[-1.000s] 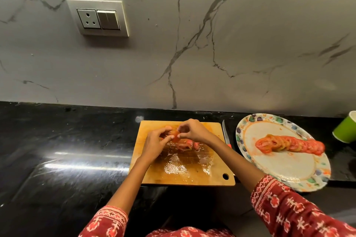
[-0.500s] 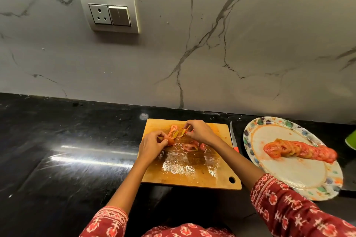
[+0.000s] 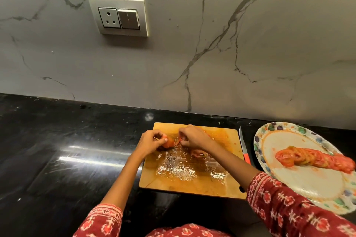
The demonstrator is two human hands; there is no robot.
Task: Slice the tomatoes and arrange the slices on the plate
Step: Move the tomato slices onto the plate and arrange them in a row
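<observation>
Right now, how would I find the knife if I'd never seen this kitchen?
Start at the black countertop and find the wooden cutting board. The knife lies flat in the gap between the board and the flowery plate. It alone has a thin blade and a red handle.

Wall socket (image 3: 117,17), marble backsplash (image 3: 250,44), black countertop (image 3: 57,150)

Dim, warm light glares in streaks off the black counter (image 3: 77,152), with wide-angle bending and soft edges.
</observation>
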